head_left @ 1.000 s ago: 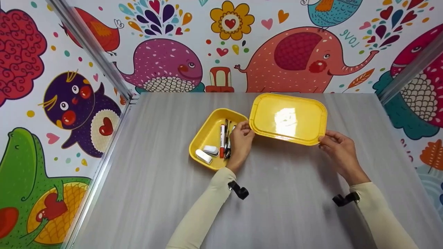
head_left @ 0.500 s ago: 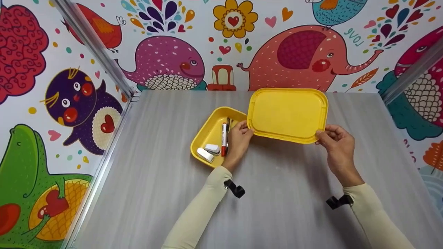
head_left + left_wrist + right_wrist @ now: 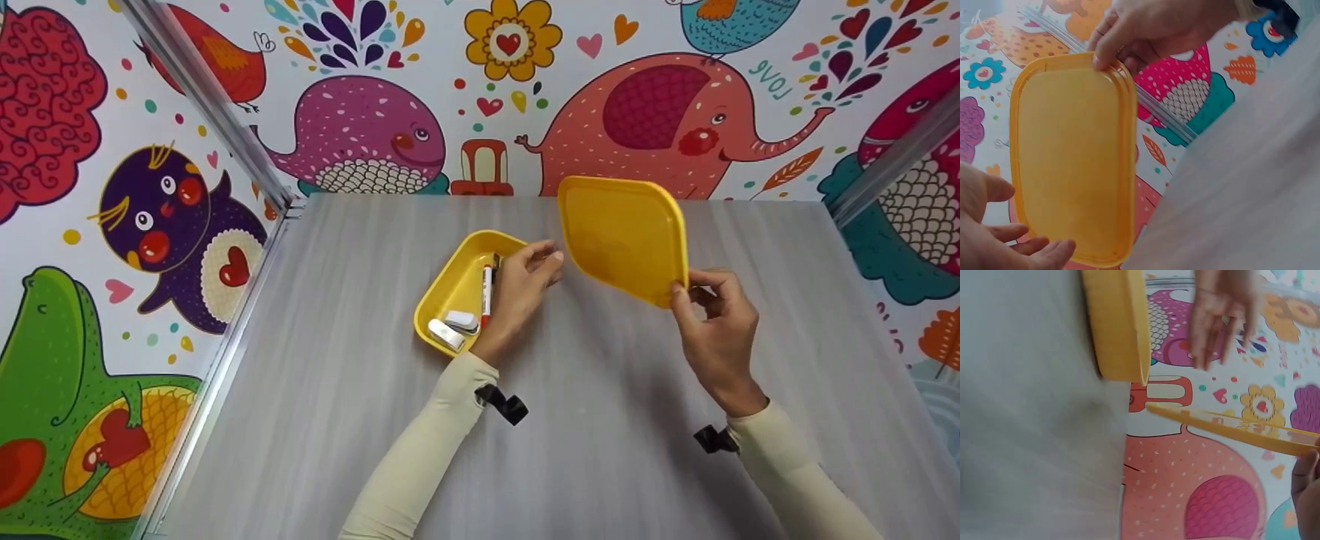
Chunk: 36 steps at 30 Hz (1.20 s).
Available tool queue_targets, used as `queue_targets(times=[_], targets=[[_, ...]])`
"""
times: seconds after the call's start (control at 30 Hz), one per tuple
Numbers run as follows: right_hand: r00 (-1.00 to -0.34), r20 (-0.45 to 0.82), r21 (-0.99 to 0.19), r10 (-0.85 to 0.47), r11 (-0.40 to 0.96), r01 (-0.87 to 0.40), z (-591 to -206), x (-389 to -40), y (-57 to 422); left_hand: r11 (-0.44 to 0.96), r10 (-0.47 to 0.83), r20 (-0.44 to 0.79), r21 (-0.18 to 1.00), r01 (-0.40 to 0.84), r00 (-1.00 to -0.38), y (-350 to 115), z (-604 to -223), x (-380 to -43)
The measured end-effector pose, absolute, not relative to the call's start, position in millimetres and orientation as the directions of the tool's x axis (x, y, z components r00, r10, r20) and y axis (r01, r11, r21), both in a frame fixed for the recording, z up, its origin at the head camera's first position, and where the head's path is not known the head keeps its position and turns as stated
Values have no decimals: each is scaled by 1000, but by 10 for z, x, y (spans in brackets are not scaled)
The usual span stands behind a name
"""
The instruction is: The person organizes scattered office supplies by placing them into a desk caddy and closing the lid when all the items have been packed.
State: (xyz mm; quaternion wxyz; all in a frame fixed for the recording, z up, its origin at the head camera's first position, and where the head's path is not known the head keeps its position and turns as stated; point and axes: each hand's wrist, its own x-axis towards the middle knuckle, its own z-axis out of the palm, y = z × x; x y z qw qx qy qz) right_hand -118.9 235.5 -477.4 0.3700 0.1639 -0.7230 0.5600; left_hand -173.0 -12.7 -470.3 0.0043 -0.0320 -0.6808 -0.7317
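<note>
My right hand (image 3: 721, 341) pinches a yellow rectangular lid (image 3: 622, 240) by its near right corner and holds it tilted above the table. Just left of the lid, my left hand (image 3: 521, 296) is free of it, with fingers apart in the left wrist view. Below that hand sits a yellow box (image 3: 442, 289) without a cover. Inside it lie a red-capped white marker (image 3: 487, 292) and two small white items that look like staplers (image 3: 446, 334). My left hand hides the box's right part and whatever lies there.
The grey table (image 3: 337, 420) runs back to a wall (image 3: 360, 127) printed with cartoon animals. Another patterned wall (image 3: 52, 150) stands on the left, with a metal frame strip (image 3: 217, 105) at the corner.
My left hand has let go of the lid's left corner. The lid, still in my right hand, has turned and tilted, its left end now clear of my left hand.
</note>
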Motion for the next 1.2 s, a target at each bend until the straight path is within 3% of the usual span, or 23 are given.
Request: queue_targets(times=[0.2,0.4,0.7,0.83,0.97,1.03,1.1,1.2], targets=[[-466,885,-411,3,476,-778,-4778,-1194,2185,-295,75,8,955,-15,-997,-178,-4497,-1684],[-317,928,-176,-196,518,-837,-4874,-1209,2105,-420,94,-13,906,-52,-995,-276,-4443,-1691],[-104,864,189,-492,510,-839,-4975,-1225,2113,-436,94,-37,897,-74,-995,-451,-4519,-1711],[-71,839,249,-540,495,-832,-4989,-1223,2125,-420,79,-88,900,-113,-993,-486,-4558,-1716],[-99,848,200,-520,487,-850,-5017,-1223,2107,-434,72,-120,890,-139,-990,-535,-4583,-1721],[-162,882,101,-443,512,-853,-5041,-1224,2093,-430,78,-117,892,-139,-990,-568,-4595,-1721],[-295,902,-75,-316,557,-827,-5061,-1218,2088,-418,90,-104,899,-133,-990,-607,-4609,-1720],[-594,798,-437,-105,580,-688,-5045,-1202,2097,-403,121,-88,906,-130,-989,-673,-4632,-1712]])
